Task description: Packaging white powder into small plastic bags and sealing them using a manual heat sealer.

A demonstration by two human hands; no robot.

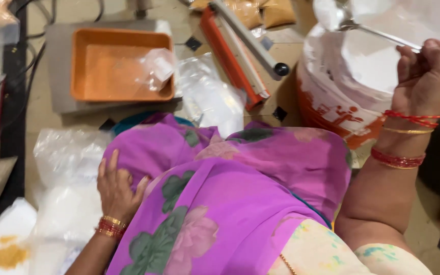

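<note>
**Spoon up over the bucket**

My left hand [116, 189] rests flat and open on my pink cloth [220, 193], holding nothing. Beyond my lap, my right hand [426, 76] grips a metal spoon [378, 31] above the white bucket [352, 76]. Left of the bucket lie the sealer [240, 51] and orange tray [120, 66]; filled packets [260, 11] sit beyond, so some packing looks done.

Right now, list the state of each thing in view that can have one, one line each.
right hand: closed around a metal spoon handle
metal spoon: held, raised over the bucket
white bucket: open, no lid on it
heat sealer: arm lifted open
orange tray: upright, a clear bag in it
left hand: open, flat on the purple cloth
</note>
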